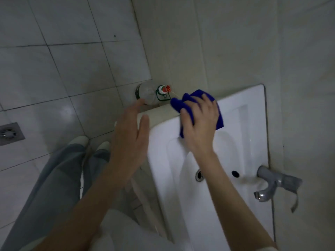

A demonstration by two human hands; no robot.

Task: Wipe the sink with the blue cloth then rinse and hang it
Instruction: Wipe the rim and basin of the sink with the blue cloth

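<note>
The white ceramic sink [241, 98] is fixed to the tiled wall on the right. A bunched blue cloth [183, 103] lies on the sink's left rim near the corner. My right hand [201, 124] presses on the cloth with spread fingers, the fingertips curling over its folds. My left hand [130, 136] hovers with straight fingers just left of the sink's edge and holds nothing. The grey tap [272, 183] juts from the wall over the basin at the lower right, and the drain [199, 175] shows beside my right forearm.
A clear plastic bottle [147, 94] with a red and green cap stands on the floor against the wall, just past the sink's left end. A floor drain [10, 134] sits at the far left. My legs and shoes [79, 142] stand on the tiled floor.
</note>
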